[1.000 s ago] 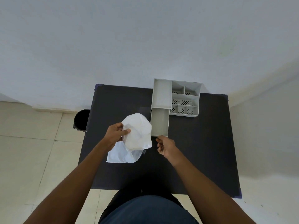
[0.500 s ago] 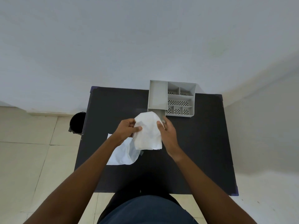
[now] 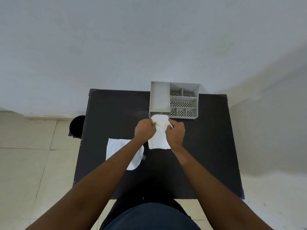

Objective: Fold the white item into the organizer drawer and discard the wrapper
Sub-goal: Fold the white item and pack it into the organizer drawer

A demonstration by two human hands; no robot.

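Since the earlier frames, both hands have carried the white item forward from above the table's middle to the mouth of the pulled-out organizer drawer, and the wrapper, formerly hanging beneath the left hand, now lies flat on the black table near its left edge, partly hidden under the left forearm.

Left hand: fingers curled tight on the left edge of the white item. Right hand: closed on its right edge. Between them the item is pinched narrow; its far end sits bunched at or just inside the drawer opening, while its near end spreads flat on the table, outside the drawer. How much is actually inside cannot be told, since cloth and hands cover nearly all of the drawer.

The organizer stands at the table's far edge against the wall, its compartments empty. A black bin stands on the floor just beside the table's left side.

Judgement: the stowing step is under way and unfinished; the wrapper is not yet discarded.

Risks noted:
- The item looks wider than the drawer; forced in loosely gathered, it may spring out or block the drawer from closing.
- Pushing forward against the drawer could slide the light organizer or shut the drawer on the cloth.
- The wrapper lies close to the table edge; a sweep of the left forearm could knock it to the floor, short of the bin.
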